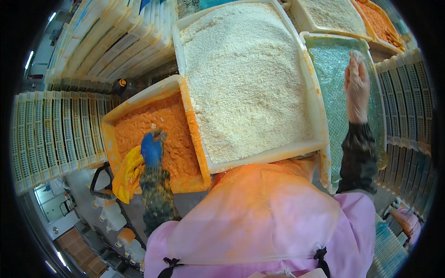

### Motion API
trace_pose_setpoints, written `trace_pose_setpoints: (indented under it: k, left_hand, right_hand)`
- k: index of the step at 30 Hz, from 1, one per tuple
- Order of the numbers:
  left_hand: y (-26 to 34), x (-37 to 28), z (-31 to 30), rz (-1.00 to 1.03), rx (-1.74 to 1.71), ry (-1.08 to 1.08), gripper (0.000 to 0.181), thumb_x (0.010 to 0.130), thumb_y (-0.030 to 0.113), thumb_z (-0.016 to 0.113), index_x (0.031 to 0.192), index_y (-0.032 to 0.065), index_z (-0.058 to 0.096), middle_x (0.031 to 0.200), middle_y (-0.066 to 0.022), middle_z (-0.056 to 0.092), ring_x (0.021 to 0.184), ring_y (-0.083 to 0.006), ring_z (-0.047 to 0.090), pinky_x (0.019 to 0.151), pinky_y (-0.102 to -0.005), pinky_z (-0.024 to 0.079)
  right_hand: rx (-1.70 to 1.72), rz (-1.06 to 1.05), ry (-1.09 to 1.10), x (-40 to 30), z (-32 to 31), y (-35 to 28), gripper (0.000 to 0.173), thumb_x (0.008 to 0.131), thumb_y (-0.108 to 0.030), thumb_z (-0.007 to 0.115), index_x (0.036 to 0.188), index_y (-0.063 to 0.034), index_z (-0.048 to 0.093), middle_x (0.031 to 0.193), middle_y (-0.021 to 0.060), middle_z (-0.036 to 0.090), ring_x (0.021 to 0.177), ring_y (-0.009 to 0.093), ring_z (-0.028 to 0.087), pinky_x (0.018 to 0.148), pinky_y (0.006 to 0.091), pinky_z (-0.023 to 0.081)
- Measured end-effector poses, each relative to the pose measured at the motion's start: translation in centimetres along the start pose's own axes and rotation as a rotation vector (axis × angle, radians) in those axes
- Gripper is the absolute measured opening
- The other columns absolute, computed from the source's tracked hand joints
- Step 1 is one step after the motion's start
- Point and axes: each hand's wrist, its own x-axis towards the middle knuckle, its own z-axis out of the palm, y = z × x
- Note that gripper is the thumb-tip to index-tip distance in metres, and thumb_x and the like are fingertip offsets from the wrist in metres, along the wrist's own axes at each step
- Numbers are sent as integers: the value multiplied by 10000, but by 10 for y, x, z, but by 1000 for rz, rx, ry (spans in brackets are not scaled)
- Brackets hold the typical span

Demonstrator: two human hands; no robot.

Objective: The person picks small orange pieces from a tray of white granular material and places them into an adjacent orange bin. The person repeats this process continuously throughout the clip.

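Note:
My left hand (152,149), in a blue glove, is over the orange wet mixture (177,146) in the left plastic tub (197,146). Its fingers reach down at the mixture, and their tips are smeared; whether they grip a piece is unclear. A yellow rubber glove or cloth (127,172) drapes over that tub's near left corner, beside my wrist. Pale crumbs (247,83) fill the large white tub (267,154) between my hands. My right hand (357,87) hovers over a shallow tray (379,104) lined with green mesh (330,87). Whitish crumbs cover its blurred fingertips, hiding whether they hold something.
Stacked plastic crates (59,128) stand at the left, with more trays (114,41) behind them. Another crate stack (405,100) flanks the right side. Farther back are a crumb tub (333,15) and an orange-filled tub (379,24). Another person (406,220) is at lower right.

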Motion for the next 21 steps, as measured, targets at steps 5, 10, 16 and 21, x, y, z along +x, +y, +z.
trace_pose_setpoints:
  k: [5, 10, 16, 21]
  left_hand:
    - [3, 49, 58, 377, 858, 2, 353, 983, 332, 603, 1047, 5, 721, 1028, -229, 702, 933, -391, 674, 778, -503, 511]
    - [-17, 59, 79, 329, 664, -181, 319, 958, 298, 596, 1030, 14, 724, 1017, -243, 703, 925, -440, 650, 770, -521, 494]
    - [-26, 81, 75, 116, 457, -404, 279, 956, 210, 580, 1048, -20, 709, 968, -216, 718, 900, -365, 671, 748, -472, 497]
    - [-14, 77, 75, -78, 266, -534, 265, 1036, 187, 532, 1169, 7, 676, 960, -110, 691, 860, -247, 678, 619, -401, 583]
  right_hand:
    - [-364, 116, -219, 51, -15, 103, 645, 1079, -491, 444, 1475, 18, 473, 1334, 143, 592, 1215, 209, 556, 1026, 312, 432]
    - [-207, 207, -198, 35, -3, 107, 775, 1071, -571, 380, 1549, 38, 355, 1590, 208, 398, 1479, 282, 368, 1199, 339, 288]
    - [-21, 255, -238, 38, -1, 138, 732, 1086, -570, 276, 1588, -39, 317, 1637, 123, 344, 1517, 220, 297, 1243, 344, 198]
    - [94, 154, -264, 71, 27, 123, 713, 1097, -545, 225, 1616, -57, 234, 1678, 78, 259, 1549, 203, 218, 1259, 349, 169]
